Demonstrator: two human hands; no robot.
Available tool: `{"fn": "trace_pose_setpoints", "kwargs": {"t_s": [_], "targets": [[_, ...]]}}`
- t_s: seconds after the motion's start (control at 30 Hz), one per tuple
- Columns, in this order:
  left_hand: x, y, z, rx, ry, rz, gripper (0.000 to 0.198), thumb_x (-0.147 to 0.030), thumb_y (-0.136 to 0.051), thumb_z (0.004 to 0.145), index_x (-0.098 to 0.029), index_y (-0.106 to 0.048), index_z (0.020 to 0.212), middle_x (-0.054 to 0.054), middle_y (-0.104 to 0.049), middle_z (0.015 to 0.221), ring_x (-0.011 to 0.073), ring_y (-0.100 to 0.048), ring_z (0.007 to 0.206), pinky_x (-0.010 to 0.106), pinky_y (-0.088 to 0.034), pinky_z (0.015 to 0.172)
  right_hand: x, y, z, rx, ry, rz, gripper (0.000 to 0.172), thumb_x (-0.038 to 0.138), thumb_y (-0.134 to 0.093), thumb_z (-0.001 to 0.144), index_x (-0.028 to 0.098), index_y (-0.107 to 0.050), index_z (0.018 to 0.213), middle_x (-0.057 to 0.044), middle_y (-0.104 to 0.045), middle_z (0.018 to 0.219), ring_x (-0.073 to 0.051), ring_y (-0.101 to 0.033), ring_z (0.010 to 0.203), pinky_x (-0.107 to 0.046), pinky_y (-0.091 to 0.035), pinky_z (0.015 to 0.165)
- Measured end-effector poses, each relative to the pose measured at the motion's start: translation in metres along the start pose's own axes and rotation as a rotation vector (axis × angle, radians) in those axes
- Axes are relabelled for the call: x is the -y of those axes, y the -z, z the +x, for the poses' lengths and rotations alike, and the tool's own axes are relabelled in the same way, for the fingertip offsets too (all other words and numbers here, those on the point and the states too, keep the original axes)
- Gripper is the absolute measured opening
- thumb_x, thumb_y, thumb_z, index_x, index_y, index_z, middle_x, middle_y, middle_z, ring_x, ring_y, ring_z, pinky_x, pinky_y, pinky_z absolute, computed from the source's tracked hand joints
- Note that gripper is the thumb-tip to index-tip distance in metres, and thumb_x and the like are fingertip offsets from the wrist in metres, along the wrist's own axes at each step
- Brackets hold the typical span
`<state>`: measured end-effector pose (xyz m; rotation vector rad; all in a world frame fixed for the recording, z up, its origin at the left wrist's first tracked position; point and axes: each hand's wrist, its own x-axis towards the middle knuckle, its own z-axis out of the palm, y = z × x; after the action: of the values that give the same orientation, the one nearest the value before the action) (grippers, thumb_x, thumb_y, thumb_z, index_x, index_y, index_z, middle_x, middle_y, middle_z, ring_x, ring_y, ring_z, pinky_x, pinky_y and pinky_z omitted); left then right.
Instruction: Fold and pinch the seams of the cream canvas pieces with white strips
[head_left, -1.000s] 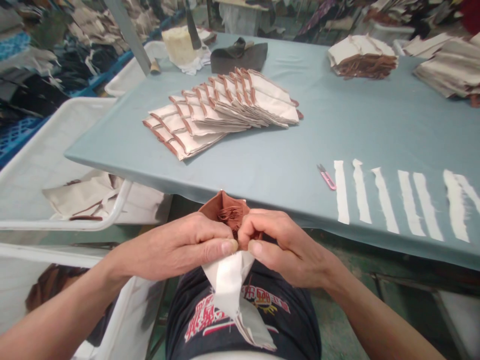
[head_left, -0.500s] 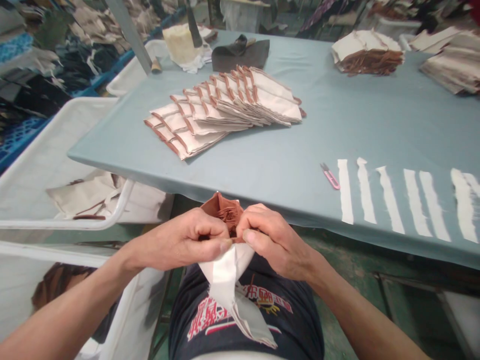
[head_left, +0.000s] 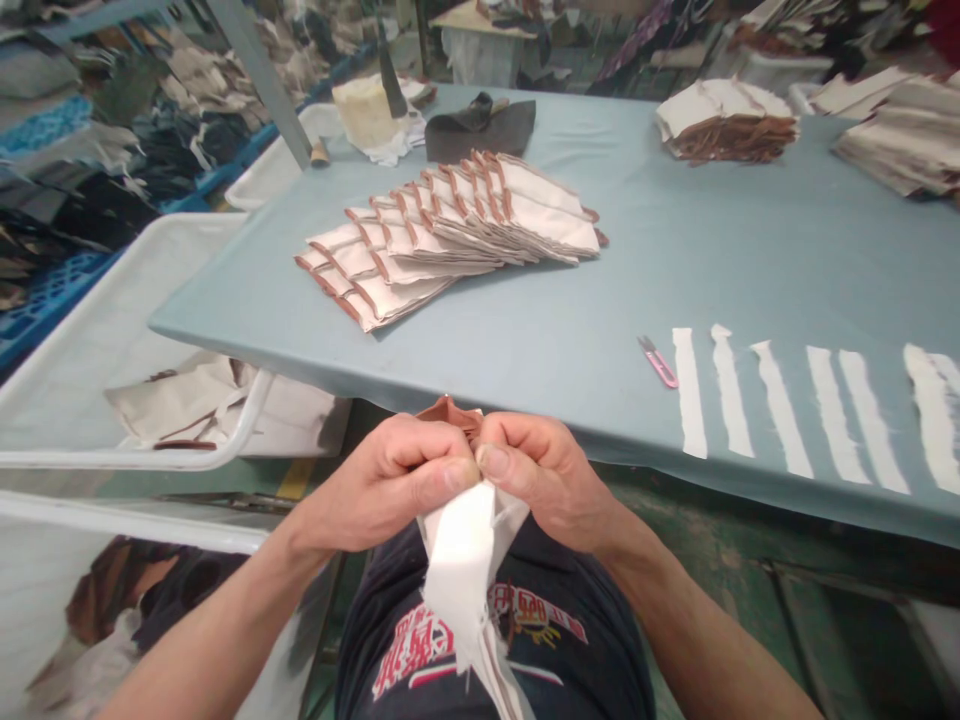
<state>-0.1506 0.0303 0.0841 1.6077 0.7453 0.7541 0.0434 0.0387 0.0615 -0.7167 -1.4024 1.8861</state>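
Between my two hands is a fabric piece (head_left: 459, 545), off-white on the near side with gathered brown cloth (head_left: 448, 410) showing beyond my knuckles. My left hand (head_left: 424, 470) pinches its edge between thumb and bent fingers. Right beside it, my right hand (head_left: 540, 475) grips the same edge, the thumbs almost touching. A white frayed strip hangs from the pinch over my dark shirt. The fingertips hide the exact spot being held.
A blue-green table (head_left: 570, 340) stands ahead, bearing fanned brown-edged fabric pieces (head_left: 450, 235). Pink thread snips (head_left: 658, 362) lie beside several white strips (head_left: 784, 410). Farther back are a fabric stack (head_left: 727, 120) and a dark cloth (head_left: 480, 128). White bins (head_left: 251, 425) stand at left.
My hands have drawn together, thumbs now nearly meeting. Less brown cloth shows beyond them, and the hanging white part has swung to lie straighter down. The view has shifted slightly.
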Motion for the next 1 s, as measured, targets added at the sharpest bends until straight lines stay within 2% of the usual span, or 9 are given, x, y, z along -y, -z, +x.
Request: {"fn": "trace_pose_setpoints", "kwargs": {"t_s": [0.13, 0.27, 0.37, 0.47, 0.57, 0.67, 0.83, 0.9, 1.0], "targets": [[0.012, -0.02, 0.006, -0.23, 0.147, -0.201, 0.059, -0.062, -0.063, 0.094, -0.019, -0.042, 0.06, -0.006, -0.035, 0.054, 0.0075, -0.027, 0.049, 0.023, -0.023, 0.046, 0.003, 0.002, 0.004, -0.155, 0.076, -0.173, 0.046, 0.053, -0.064, 0.09, 0.023, -0.041, 0.064, 0.007, -0.036, 0.06, -0.009, -0.029, 0.054, -0.023, -0.025, 0.049], [0.016, -0.034, 0.015, -0.328, 0.181, -0.398, 0.063, -0.066, -0.072, 0.083, -0.02, -0.038, 0.058, -0.006, -0.036, 0.052, 0.0069, -0.028, 0.047, 0.022, -0.025, 0.045, 0.005, 0.012, 0.008, -0.148, 0.074, -0.221, 0.056, 0.061, -0.069, 0.086, 0.023, -0.037, 0.061, 0.008, -0.032, 0.057, -0.008, -0.026, 0.053, -0.022, -0.022, 0.048], [0.011, -0.033, 0.023, -0.291, 0.15, -0.41, 0.063, -0.066, -0.072, 0.084, -0.019, -0.038, 0.059, -0.006, -0.036, 0.053, 0.0067, -0.028, 0.047, 0.022, -0.025, 0.045, 0.004, 0.02, 0.011, -0.139, 0.004, -0.142, 0.065, 0.075, -0.072, 0.078, 0.023, -0.037, 0.061, 0.008, -0.034, 0.057, -0.008, -0.027, 0.054, -0.022, -0.021, 0.047], [0.0, -0.02, 0.026, -0.165, 0.119, -0.259, 0.06, -0.064, -0.067, 0.09, -0.018, -0.044, 0.06, -0.005, -0.037, 0.056, 0.0076, -0.028, 0.051, 0.022, -0.024, 0.048, 0.004, 0.028, 0.011, -0.128, -0.002, -0.131, 0.069, 0.081, -0.073, 0.073, 0.023, -0.037, 0.063, 0.008, -0.034, 0.058, -0.008, -0.026, 0.054, -0.022, -0.019, 0.048], [-0.014, -0.005, 0.022, -0.041, 0.079, -0.122, 0.059, -0.062, -0.064, 0.094, -0.017, -0.045, 0.06, -0.005, -0.037, 0.057, 0.0084, -0.028, 0.053, 0.024, -0.023, 0.049, 0.001, 0.035, 0.008, -0.069, 0.113, -0.212, 0.067, 0.084, -0.062, 0.082, 0.022, -0.041, 0.067, 0.007, -0.035, 0.061, -0.01, -0.028, 0.056, -0.024, -0.021, 0.051], [-0.027, 0.004, 0.014, 0.014, 0.041, -0.091, 0.061, -0.062, -0.064, 0.094, -0.019, -0.039, 0.06, -0.005, -0.034, 0.055, 0.0084, -0.027, 0.051, 0.026, -0.022, 0.048, -0.005, 0.041, 0.004, -0.01, 0.267, -0.331, 0.065, 0.08, -0.036, 0.098, 0.021, -0.048, 0.072, 0.003, -0.044, 0.066, -0.013, -0.037, 0.059, -0.027, -0.029, 0.056], [-0.037, -0.001, 0.0, 0.001, -0.006, -0.024, 0.059, -0.057, -0.058, 0.099, -0.02, -0.032, 0.061, -0.005, -0.03, 0.055, 0.0091, -0.026, 0.05, 0.027, -0.021, 0.049, -0.023, 0.041, 0.002, -0.036, 0.381, -0.461, 0.063, 0.072, -0.031, 0.103, 0.02, -0.059, 0.082, -0.004, -0.059, 0.079, -0.021, -0.053, 0.076, -0.037, -0.04, 0.078], [-0.038, -0.003, -0.006, -0.042, -0.052, 0.017, 0.057, -0.052, -0.055, 0.101, -0.02, -0.03, 0.061, -0.005, -0.029, 0.054, 0.0095, -0.027, 0.049, 0.027, -0.022, 0.048, -0.029, 0.038, -0.001, -0.046, 0.445, -0.552, 0.049, 0.06, -0.037, 0.105, 0.02, -0.06, 0.088, -0.006, -0.062, 0.085, -0.023, -0.054, 0.081, -0.04, -0.04, 0.083], [-0.039, 0.006, -0.019, -0.138, -0.135, 0.073, 0.055, -0.048, -0.053, 0.102, -0.02, -0.03, 0.061, -0.005, -0.029, 0.054, 0.01, -0.029, 0.048, 0.027, -0.022, 0.047, -0.025, 0.032, -0.008, -0.108, 0.541, -0.649, 0.024, 0.037, -0.049, 0.103, 0.021, -0.056, 0.086, -0.003, -0.059, 0.08, -0.02, -0.053, 0.078, -0.037, -0.04, 0.078]]}}
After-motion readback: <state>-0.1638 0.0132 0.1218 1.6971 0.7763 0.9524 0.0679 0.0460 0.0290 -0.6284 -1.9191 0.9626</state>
